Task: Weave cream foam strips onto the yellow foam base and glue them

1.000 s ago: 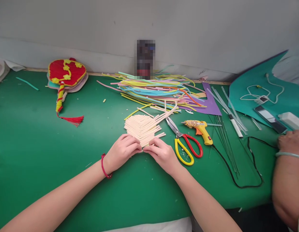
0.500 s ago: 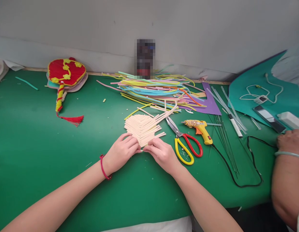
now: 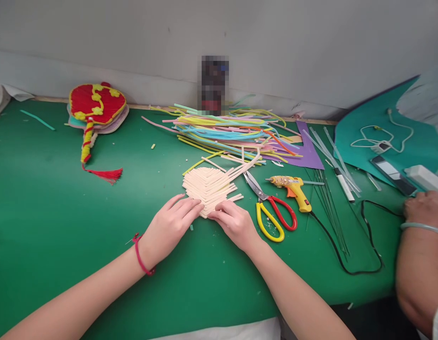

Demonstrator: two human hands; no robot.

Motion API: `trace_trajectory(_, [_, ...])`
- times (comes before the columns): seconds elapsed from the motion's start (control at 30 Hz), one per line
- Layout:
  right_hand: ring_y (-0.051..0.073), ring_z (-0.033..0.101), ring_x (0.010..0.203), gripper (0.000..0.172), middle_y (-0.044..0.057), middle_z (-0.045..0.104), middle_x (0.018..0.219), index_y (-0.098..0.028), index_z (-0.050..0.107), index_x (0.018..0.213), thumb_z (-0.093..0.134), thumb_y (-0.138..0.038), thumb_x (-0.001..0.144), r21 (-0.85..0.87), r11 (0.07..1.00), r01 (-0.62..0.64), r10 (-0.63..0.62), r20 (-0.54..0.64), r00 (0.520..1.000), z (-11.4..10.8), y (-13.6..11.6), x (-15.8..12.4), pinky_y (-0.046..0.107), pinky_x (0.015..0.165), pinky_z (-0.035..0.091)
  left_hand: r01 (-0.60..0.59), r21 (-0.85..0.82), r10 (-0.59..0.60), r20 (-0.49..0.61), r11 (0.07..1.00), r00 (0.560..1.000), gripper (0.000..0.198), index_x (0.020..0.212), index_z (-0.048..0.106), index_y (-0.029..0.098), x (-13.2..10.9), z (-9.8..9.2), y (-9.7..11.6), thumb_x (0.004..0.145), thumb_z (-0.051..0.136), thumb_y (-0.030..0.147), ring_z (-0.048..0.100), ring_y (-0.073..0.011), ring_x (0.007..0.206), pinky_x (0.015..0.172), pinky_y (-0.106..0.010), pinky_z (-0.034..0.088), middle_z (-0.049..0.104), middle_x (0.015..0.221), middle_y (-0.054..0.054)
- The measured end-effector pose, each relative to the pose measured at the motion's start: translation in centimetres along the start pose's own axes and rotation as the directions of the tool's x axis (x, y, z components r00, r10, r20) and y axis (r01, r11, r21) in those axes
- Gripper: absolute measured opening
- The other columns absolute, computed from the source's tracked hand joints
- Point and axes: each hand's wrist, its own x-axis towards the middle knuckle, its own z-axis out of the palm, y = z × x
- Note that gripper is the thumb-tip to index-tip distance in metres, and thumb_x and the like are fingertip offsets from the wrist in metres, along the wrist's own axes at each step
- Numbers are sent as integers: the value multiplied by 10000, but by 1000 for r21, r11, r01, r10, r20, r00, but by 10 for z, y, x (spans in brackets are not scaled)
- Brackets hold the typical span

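Observation:
A cream leaf-shaped piece [image 3: 206,186], made of strips laid in a V pattern, lies flat on the green table, with uneven strip ends at its right. My left hand [image 3: 172,224] has its fingers together on the lower left edge of the piece. At the lower right edge, the thumb and fingers of my right hand [image 3: 236,224] pinch the bottom strips near the tip. Just right of the piece are scissors [image 3: 263,196] with one yellow and one red handle. Beyond it stretches a pile of coloured pipe cleaners [image 3: 226,132].
A yellow glue gun [image 3: 299,191] with a black cord lies right of the scissors, near thin green wires [image 3: 332,212]. A red-and-yellow fan [image 3: 96,106] is at the back left. Another person's hand [image 3: 426,208] rests at the right edge, near a phone [image 3: 392,174].
My left hand has shifted slightly left and down, its fingertips off the bottom tip. My right hand has barely moved. A small greenish bit now shows below the left fingers.

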Motion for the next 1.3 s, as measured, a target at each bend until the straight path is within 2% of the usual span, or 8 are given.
trace_trajectory(0.1, [118, 546, 713, 198, 32, 611, 756, -177, 671, 833, 500, -148, 929, 15, 1000, 5, -5, 11, 1000, -1, -1, 1, 216, 645, 436, 61, 114, -70, 74, 992, 995, 362, 1284, 515, 69, -12, -4, 17, 960, 407, 188, 582, -256, 1146, 996, -423, 422, 583, 1307, -167])
trace_trajectory(0.3, [127, 561, 724, 199, 36, 622, 774, -188, 680, 868, 494, -172, 936, 23, 1000, -4, 3, 41, 999, -1, -1, 1, 228, 653, 449, 75, 142, -110, 257, 987, 960, 514, 1400, 424, 143, -34, 5, 26, 970, 351, 414, 437, -321, 1312, 1032, -516, 371, 410, 1460, -178])
trace_trajectory(0.7, [129, 584, 733, 213, 48, 639, 767, -176, 684, 857, 488, -187, 942, 45, 999, -27, 25, 42, 999, 3, -3, 2, 228, 667, 481, 102, 41, -109, 243, 994, 964, 640, 1458, 328, 215, -33, 13, 17, 921, 372, 559, 343, -327, 1372, 1081, -538, 290, 319, 1515, -161])
trace_trajectory(0.83, [145, 615, 801, 193, 53, 669, 846, -200, 686, 893, 498, -210, 939, 100, 990, -99, 100, -3, 995, -12, 2, 2, 256, 733, 507, 116, 21, -117, 239, 993, 964, 627, 1460, 323, 228, -34, 15, 16, 927, 362, 556, 340, -311, 1377, 1094, -526, 273, 318, 1519, -147])
trace_trajectory(1.0, [189, 626, 854, 189, 65, 666, 914, -223, 688, 920, 515, -299, 923, 21, 895, -445, 437, -233, 868, -67, 30, -15, 326, 740, 521, 111, 44, -118, 241, 993, 963, 623, 1449, 348, 214, -35, 17, 15, 934, 329, 563, 365, -315, 1362, 1078, -530, 293, 333, 1509, -155])
trace_trajectory(1.1, [201, 621, 802, 248, 70, 667, 918, -217, 682, 917, 513, -398, 906, -83, 805, -588, 558, -229, 797, -95, 47, -36, 328, 665, 514, 106, 42, -112, 224, 994, 968, 611, 1446, 358, 214, -36, 18, 15, 936, 338, 550, 369, -316, 1360, 1083, -527, 283, 330, 1511, -153])
trace_trajectory(1.2, [184, 602, 703, 330, 77, 657, 940, -214, 673, 932, 497, -490, 889, -137, 745, -653, 636, -149, 757, -104, 57, -58, 326, 624, 502, 110, 35, -115, 198, 993, 973, 602, 1442, 366, 229, -37, 21, 14, 934, 346, 551, 372, -309, 1359, 1095, -513, 272, 337, 1511, -138])
trace_trajectory(1.3, [201, 592, 713, 436, 102, 624, 934, -196, 646, 925, 441, -578, 881, -205, 643, -738, 690, -264, 674, -104, 66, -72, 350, 654, 488, 117, 34, -121, 190, 993, 974, 593, 1440, 371, 239, -38, 22, 14, 933, 355, 548, 384, -305, 1352, 1098, -506, 274, 340, 1512, -130])
